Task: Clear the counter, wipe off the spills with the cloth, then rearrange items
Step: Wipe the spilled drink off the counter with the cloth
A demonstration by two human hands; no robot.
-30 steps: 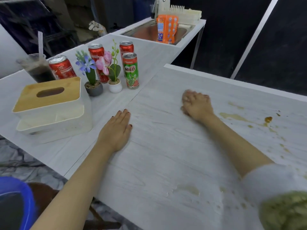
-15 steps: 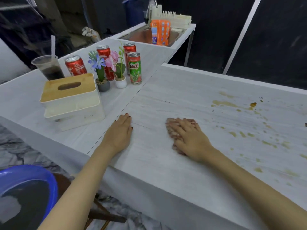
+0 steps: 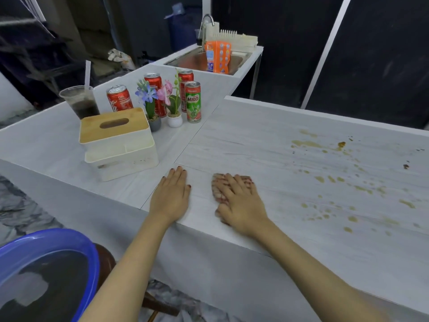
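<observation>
Right hand [image 3: 241,205] atop apparent, half-hidden cloth [image 3: 217,190]

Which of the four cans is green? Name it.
The Milo can, standing upright beside the white flower pot. It alone is green; the other three are red cans.

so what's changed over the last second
The right hand, pressing the cloth flat, slid it back across the counter toward the near edge, ending beside the left hand. Nothing was picked up or let go. The left hand stayed flat on the counter; the spills, tissue box and cans are unmoved.
</observation>
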